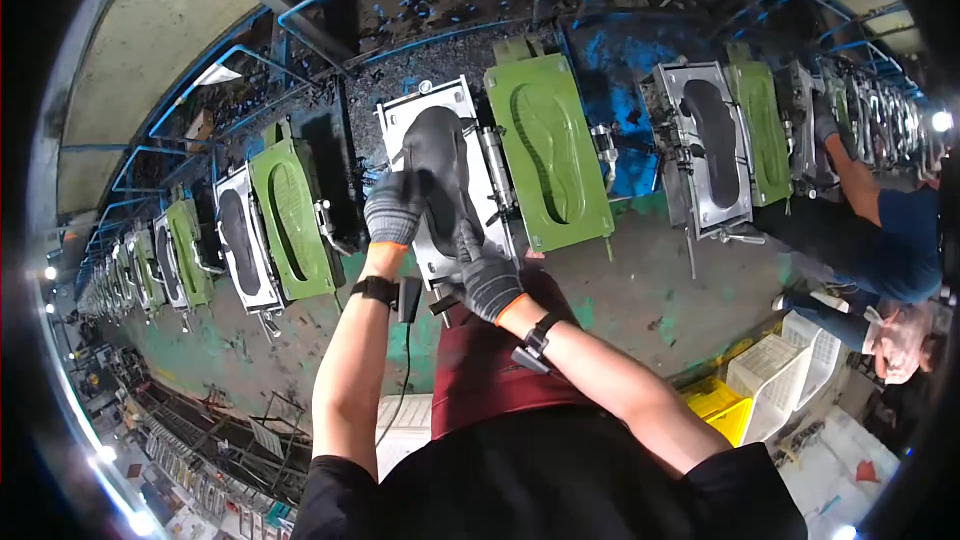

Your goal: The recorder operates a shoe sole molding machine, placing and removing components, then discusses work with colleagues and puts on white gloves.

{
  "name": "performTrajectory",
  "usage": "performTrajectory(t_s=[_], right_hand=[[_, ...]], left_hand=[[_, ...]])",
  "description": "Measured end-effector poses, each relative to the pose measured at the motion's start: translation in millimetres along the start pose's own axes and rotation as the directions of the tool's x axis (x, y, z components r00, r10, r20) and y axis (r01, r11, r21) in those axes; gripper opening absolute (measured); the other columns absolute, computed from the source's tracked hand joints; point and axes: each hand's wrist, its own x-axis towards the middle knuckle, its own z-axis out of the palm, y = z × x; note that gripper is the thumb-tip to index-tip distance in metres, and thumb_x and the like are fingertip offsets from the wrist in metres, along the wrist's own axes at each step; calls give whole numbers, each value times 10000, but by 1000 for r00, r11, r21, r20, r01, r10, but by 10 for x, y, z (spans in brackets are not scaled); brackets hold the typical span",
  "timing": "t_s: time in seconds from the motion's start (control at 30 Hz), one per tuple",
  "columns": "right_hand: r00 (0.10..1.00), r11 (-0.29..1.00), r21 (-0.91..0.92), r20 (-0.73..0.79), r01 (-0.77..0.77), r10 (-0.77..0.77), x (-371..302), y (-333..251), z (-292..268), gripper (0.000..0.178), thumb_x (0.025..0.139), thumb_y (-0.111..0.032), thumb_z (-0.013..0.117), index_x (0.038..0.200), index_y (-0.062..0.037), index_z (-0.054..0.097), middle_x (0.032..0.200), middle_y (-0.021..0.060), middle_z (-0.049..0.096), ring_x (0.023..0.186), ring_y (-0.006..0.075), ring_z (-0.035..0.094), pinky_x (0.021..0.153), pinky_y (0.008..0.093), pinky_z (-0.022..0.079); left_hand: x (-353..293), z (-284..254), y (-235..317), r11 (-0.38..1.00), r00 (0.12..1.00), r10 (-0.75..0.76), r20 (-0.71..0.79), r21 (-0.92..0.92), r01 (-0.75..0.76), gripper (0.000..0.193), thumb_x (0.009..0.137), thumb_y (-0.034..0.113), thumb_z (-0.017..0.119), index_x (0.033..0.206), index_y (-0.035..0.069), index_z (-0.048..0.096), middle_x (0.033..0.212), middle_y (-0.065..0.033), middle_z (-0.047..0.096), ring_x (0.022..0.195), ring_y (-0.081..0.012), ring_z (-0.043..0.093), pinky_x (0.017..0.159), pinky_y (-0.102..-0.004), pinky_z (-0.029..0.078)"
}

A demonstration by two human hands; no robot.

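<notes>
A black shoe sole (437,144) lies on the silver metal half of an opened mould (463,96) in front of me. My left hand (394,208), in a grey striped glove with an orange cuff, grips the sole's left edge near its middle. At the near end, my right hand (488,278), gloved the same way, has its fingers closed at the sole's lower edge; its fingertips are partly hidden. Just right of it, hinged to the metal half, the green mould half (548,150) lies open with its sole-shaped hollow facing up.
More opened moulds stand in a row on both sides, including a green half (295,220) to the left and a metal half holding a dark sole (712,140) to the right. A co-worker (890,230) works at the right. Yellow (722,408) and white crates (768,380) stand behind.
</notes>
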Motion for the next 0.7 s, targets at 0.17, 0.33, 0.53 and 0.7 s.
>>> performTrajectory(t_s=[0.17,0.33,0.53,0.7], right_hand=[[949,975,-15,228,-223,220,-16,-255,202,1301,758,-313,887,1656,96,40,1541,346,470,924,408,726,810,479,598],[876,960,-271,442,-72,190,-40,-219,67,1121,775,-229,801,1673,34,183,1738,348,54,1461,496,468,1109,560,486],[829,941,-323,496,-100,259,87,-394,-164,1155,771,-440,859,1670,-17,271,1719,388,45,1301,469,621,965,514,584],[839,964,-250,504,-87,206,75,-402,-176,1151,773,-434,873,1679,-54,274,1727,372,29,1295,454,632,956,508,591]], left_hand=[[524,74,416,916,911,400,-105,11,-401,604,946,307,660,1444,-18,557,1412,-285,581,1350,-479,507,1190,-571,353],[502,296,233,922,925,381,5,69,-380,921,848,542,703,1514,-57,490,1584,-279,445,1504,-488,353,1270,-600,233],[701,235,207,931,938,345,-22,-119,-345,871,831,566,713,1446,-32,563,1505,-267,535,1457,-463,430,1254,-581,287],[733,168,177,912,911,410,37,-23,-409,841,871,545,689,1480,-17,543,1545,-257,504,1461,-454,427,1253,-577,297]])
